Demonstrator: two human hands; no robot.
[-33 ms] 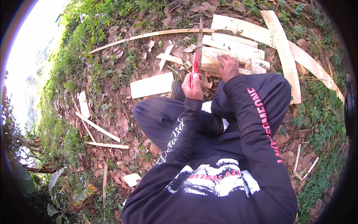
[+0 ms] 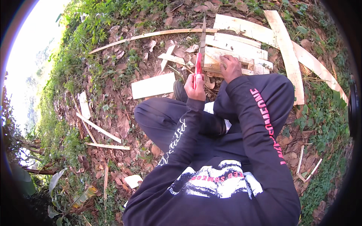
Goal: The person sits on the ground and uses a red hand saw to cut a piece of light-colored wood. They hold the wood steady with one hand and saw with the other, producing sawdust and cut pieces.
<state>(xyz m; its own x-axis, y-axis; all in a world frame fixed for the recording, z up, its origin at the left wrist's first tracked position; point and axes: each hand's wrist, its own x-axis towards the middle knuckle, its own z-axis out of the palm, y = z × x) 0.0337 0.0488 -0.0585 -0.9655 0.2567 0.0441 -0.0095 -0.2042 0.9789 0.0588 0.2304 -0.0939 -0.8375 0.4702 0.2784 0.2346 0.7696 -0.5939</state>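
Observation:
My left hand (image 2: 195, 87) is closed round the red handle of a handsaw (image 2: 203, 43). The saw's narrow blade points away from me, along the left ends of several pale boards. Bent over the near part of the stack, my right hand (image 2: 230, 69) grips a wooden board (image 2: 213, 56) beside the blade. More boards (image 2: 237, 44) lie just beyond it, roughly side by side. Whether the teeth are in the wood cannot be made out, and my right hand hides part of the board.
A long thin strip (image 2: 151, 35) curves off to the far left. Wide planks (image 2: 288, 56) lie at the far right. A pale rectangular board (image 2: 154, 86) is by my left knee, and small offcuts (image 2: 167, 58) sit left of the saw. Leaves and weeds cover the ground.
The saw has shifted very slightly to the right in my left hand. My right hand and the boards stay where they were.

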